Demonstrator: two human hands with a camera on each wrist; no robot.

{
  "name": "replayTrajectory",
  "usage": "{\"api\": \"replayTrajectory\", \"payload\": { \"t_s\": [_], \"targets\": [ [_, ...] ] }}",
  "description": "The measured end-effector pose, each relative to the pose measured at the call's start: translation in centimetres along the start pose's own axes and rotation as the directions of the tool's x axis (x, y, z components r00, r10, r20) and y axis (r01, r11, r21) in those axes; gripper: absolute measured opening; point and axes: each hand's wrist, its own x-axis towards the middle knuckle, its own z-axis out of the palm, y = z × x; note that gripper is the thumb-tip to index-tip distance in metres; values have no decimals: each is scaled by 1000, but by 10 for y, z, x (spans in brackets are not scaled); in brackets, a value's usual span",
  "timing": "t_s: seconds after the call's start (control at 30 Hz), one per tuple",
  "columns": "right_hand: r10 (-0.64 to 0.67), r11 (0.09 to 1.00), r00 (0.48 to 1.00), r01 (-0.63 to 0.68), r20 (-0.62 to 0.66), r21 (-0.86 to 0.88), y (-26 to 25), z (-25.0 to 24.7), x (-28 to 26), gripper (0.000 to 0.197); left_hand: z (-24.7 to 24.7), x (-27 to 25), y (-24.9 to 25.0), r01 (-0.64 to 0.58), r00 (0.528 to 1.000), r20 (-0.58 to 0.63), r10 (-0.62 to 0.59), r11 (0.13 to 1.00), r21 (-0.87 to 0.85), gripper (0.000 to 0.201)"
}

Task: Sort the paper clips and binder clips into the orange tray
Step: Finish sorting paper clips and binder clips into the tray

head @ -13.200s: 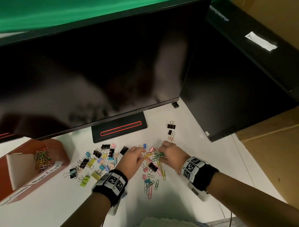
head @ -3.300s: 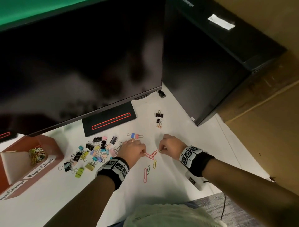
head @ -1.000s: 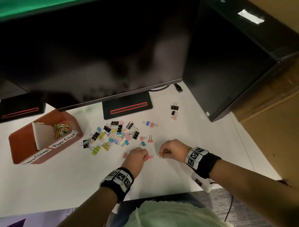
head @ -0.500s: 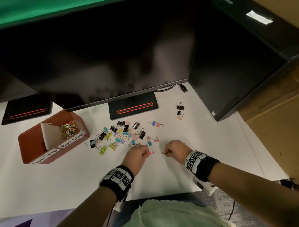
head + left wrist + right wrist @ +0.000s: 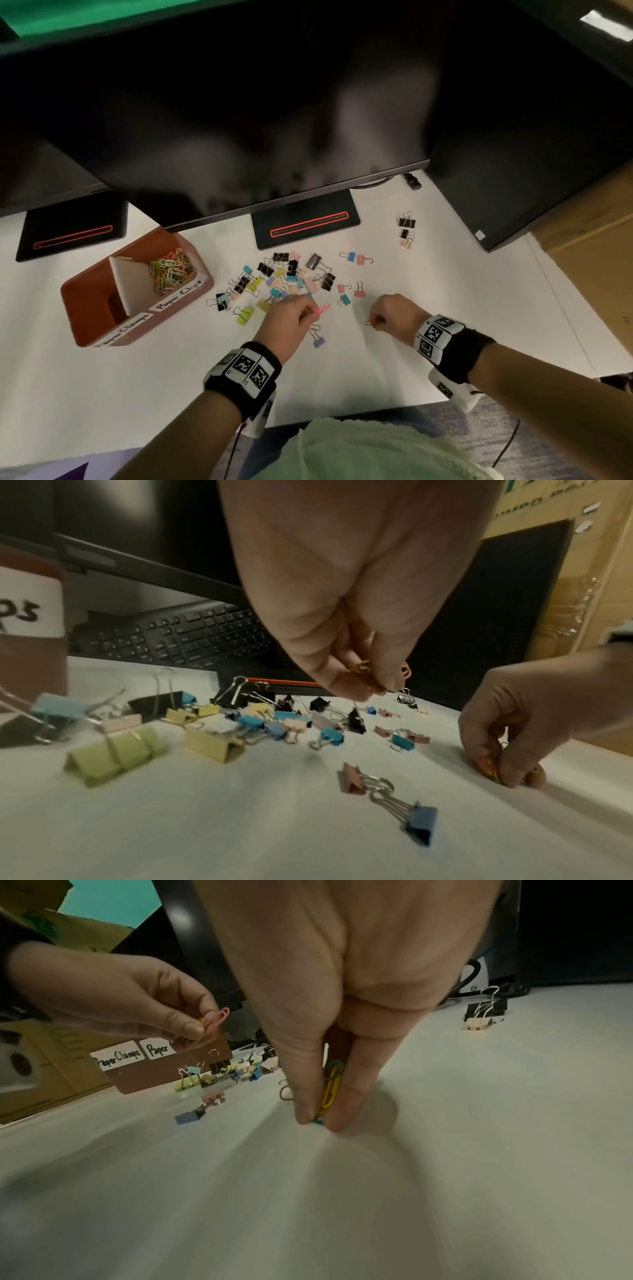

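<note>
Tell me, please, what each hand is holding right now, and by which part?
The left hand pinches pink paper clips by one end, loops sticking out. The right hand pinches a small bunch of paper clips between thumb and fingertips, against the table.

**Open desk near you, clutter toward the tray**

Between your left hand [image 5: 287, 317] and the orange tray [image 5: 102, 315] lies a scatter of binder clips [image 5: 281, 277]; bare white desk [image 5: 154, 377] runs along its near side. Far off, the monitor [image 5: 239, 120] overhangs the tray. A linked pair of clips [image 5: 317, 337] sits between your hands.
</note>
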Motion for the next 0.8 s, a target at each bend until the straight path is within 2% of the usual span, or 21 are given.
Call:
{"api": "replayTrajectory", "payload": {
  "t_s": [0.2,0.33,0.47,0.53,0.6,0.67,0.7,0.8],
  "targets": [
    [-24,999,1000,23,-16,-43,-31,-8,9,18,-41,-7,-23,46,996,-67,-52,995,-84,6],
    [-120,993,986,119,-116,-20,-83,-34,20,19,-99,-16,-42,81,980,-171,-103,988,-133,6],
    [-300,950,924,313,-239,18,-174,-65,44,17,-168,-27,-72,187,908,-344,-239,966,-176,6],
    [-363,915,886,397,-287,68,-224,-74,62,15,-195,-29,-94,285,868,-392,-304,952,-107,7],
    [-393,890,863,444,-316,105,-270,-74,83,14,-210,-27,-117,358,847,-379,-373,927,-112,10],
    [-398,885,865,449,-304,120,-307,-67,106,17,-214,-24,-131,409,842,-335,-423,905,-114,9],
    [-389,892,874,436,-291,117,-322,-62,115,20,-214,-23,-134,430,849,-299,-435,899,-87,7],
    [-319,921,914,361,-249,146,-343,-47,138,34,-209,-24,-137,422,889,-213,-405,906,39,18]
  ]
}}
